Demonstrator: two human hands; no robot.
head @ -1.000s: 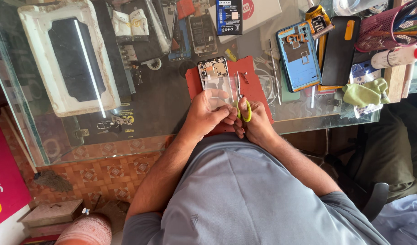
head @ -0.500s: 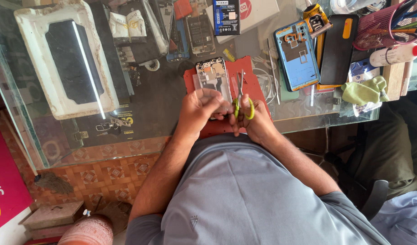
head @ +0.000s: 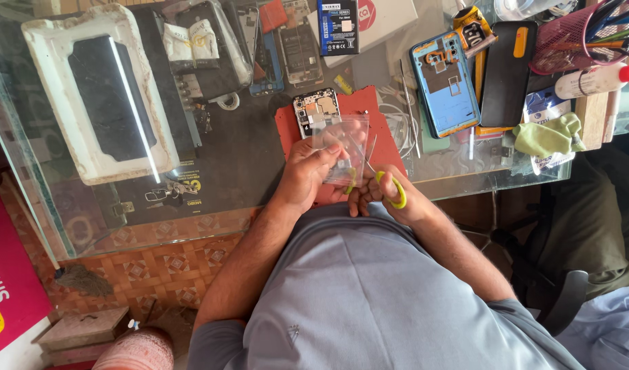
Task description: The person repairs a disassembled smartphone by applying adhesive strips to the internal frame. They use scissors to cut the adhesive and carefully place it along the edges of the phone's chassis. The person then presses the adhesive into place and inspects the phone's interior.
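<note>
My left hand [head: 307, 173] holds a small clear plastic bag [head: 342, 145] above the red work mat [head: 369, 113]. My right hand [head: 390, 195] grips yellow-handled scissors [head: 390, 183] whose blades point up into the bag's lower edge. An opened phone [head: 316, 109] with its insides showing lies on the mat just beyond the bag. Both hands are close together at the near edge of the glass table [head: 246, 171].
A blue phone back [head: 446, 81] and a black phone [head: 507, 72] lie to the right, with a green cloth [head: 547, 136] and a pink pen basket [head: 580, 33]. A white foam tray [head: 98, 92] sits under the glass at left. Phone parts and a dark box [head: 338, 26] lie at the back.
Both hands have drawn back toward the table's near edge. The clear bag now stands lifted off the opened phone, with the scissors at its lower edge.
</note>
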